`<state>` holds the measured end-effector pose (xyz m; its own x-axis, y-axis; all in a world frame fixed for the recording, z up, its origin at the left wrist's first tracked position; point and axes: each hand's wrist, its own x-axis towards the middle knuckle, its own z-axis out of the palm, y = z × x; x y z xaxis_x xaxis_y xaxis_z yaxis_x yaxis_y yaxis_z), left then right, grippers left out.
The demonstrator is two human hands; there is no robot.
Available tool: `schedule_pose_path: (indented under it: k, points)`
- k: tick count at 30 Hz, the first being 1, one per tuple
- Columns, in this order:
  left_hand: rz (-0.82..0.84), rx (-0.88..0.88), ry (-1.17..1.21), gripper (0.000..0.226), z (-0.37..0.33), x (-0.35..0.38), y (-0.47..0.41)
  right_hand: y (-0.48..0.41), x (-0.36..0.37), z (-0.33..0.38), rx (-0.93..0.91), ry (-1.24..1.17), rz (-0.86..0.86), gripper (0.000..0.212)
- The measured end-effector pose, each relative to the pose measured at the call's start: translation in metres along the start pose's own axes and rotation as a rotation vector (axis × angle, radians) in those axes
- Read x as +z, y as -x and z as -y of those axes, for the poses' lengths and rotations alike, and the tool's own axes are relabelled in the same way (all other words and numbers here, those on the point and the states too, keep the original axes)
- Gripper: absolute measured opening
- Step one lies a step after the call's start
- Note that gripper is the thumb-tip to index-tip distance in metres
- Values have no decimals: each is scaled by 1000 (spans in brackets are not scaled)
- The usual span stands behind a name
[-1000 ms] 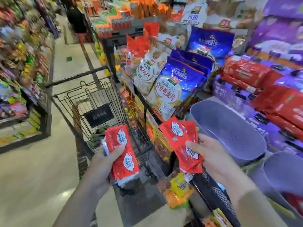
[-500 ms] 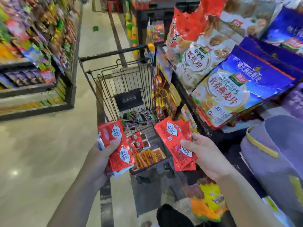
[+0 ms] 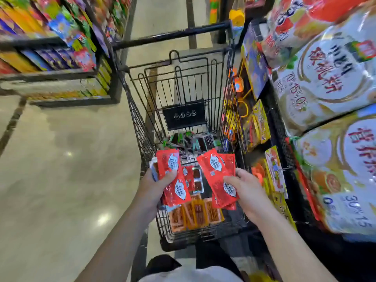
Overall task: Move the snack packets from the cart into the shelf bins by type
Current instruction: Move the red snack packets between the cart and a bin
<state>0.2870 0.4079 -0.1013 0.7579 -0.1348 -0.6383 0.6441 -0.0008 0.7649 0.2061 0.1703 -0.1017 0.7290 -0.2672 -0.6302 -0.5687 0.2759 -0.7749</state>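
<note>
Two bare hands sit low at centre: the left hand (image 3: 155, 187) grips a stack of glossy red foil snack packets (image 3: 175, 181), and the right hand (image 3: 247, 191) pinches a second red fan (image 3: 216, 174), both above the black wire cart (image 3: 173, 36). Squaring each stack should prevent slips on the way to a bin. Beyond lie orange clear-fronted packets (image 3: 195, 214), then blurred dark green-edged packets (image 3: 189, 140); the shelf bins are out of frame.

Single head-worn wide-angle cam, pitched forward and down over the cart (image 3: 173, 36). Close range: forearms enter from the bottom edge, left hand (image 3: 154, 186) and right hand (image 3: 248, 190) holding red packets (image 3: 179, 192) mid-frame. Floor (image 3: 61, 159) fills the left side, shelf bags (image 3: 325, 82) crowd the right. Straight lines bow at the edges.
</note>
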Motion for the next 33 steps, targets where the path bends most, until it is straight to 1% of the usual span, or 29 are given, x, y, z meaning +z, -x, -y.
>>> schedule_pose_path:
  k: [1, 3, 5, 6, 11, 13, 17, 18, 20, 21, 24, 26, 28, 30, 31, 33]
  points:
    - [-17, -19, -10, 52, 3, 6, -16, -17, 0, 2, 16, 17, 11, 16]
    - [-24, -47, -26, 46, 13, 14, -49, -49, 3, 0, 62, 28, 13, 24]
    - [-24, -91, -38, 42, 27, 21, -82, -81, 4, -10, 102, 37, 7, 20]
    - [-29, -112, -48, 42, 35, 24, -99, -97, 5, -18, 121, 31, -4, 18]
    - [-64, -181, -100, 33, 95, 32, -186, -175, 13, -74, 208, 25, -68, 23]
    - [-77, -199, -133, 39, 122, 33, -219, -204, 17, -100, 231, -1, -82, 24]
    - [-128, -258, -147, 57, 173, 36, -275, -253, 24, -153, 272, -11, -114, 24]
    - [-150, -259, -174, 57, 184, 37, -286, -263, 25, -165, 277, -14, -125, 23]
    - [-166, -241, -234, 48, 203, 38, -303, -282, 28, -187, 270, 7, -124, 20]
    - [-158, -231, -258, 44, 211, 39, -309, -290, 29, -195, 261, 39, -114, 20]
    - [-164, -241, -370, 56, 226, 43, -319, -310, 37, -216, 243, 157, -84, 24]
    - [-187, -201, -506, 58, 228, 45, -319, -315, 40, -225, 227, 227, -105, 30]
    - [-186, -130, -658, 63, 224, 51, -317, -317, 40, -229, 181, 375, -130, 31]
    - [-189, -121, -732, 74, 218, 56, -315, -317, 38, -229, 170, 593, -129, 30]
    - [-204, -140, -749, 79, 214, 58, -313, -316, 36, -226, 185, 688, -118, 39]
    - [-219, -178, -783, 84, 208, 59, -307, -310, 32, -219, 204, 793, -97, 57]
